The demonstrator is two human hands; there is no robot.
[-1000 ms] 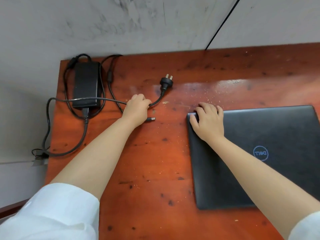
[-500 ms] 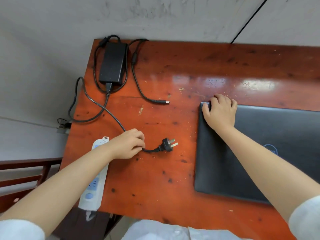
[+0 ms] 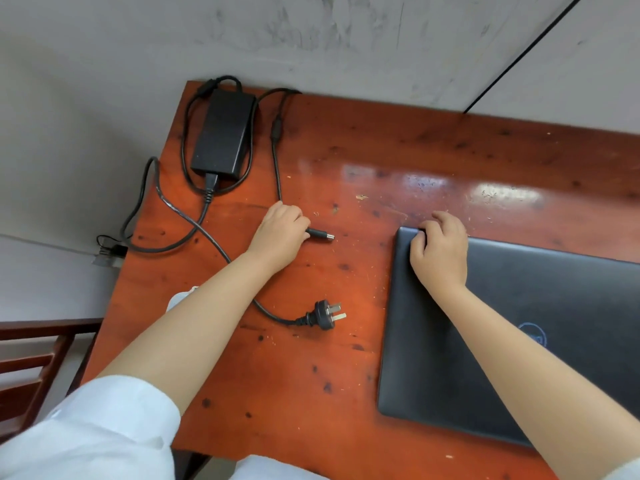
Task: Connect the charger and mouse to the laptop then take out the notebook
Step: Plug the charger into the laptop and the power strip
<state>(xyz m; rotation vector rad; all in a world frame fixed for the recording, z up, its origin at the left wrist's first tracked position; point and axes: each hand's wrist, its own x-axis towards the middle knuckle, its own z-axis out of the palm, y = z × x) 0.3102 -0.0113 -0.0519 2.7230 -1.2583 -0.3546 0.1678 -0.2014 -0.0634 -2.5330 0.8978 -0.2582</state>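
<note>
A closed black laptop (image 3: 540,334) lies on the right of the red-brown wooden table (image 3: 346,393). My right hand (image 3: 440,251) rests on its far left corner, fingers curled over the edge. The black charger brick (image 3: 221,133) sits at the table's far left corner with its cables looped around it. My left hand (image 3: 278,233) is closed on the thin cable just behind the barrel connector (image 3: 320,233), which points right toward the laptop. The wall plug (image 3: 325,315) lies loose on the table, nearer to me. No mouse or notebook is in view.
A white power strip (image 3: 176,299) peeks out under my left forearm at the table's left edge. A dark wooden chair (image 3: 38,362) stands at the lower left. A grey wall runs behind the table. A wall socket fitting (image 3: 110,252) sits left of the table.
My left hand let go of the wall plug's cable, moved away from me and closed on the cable behind the barrel connector. The right hand stayed on the laptop's corner.
</note>
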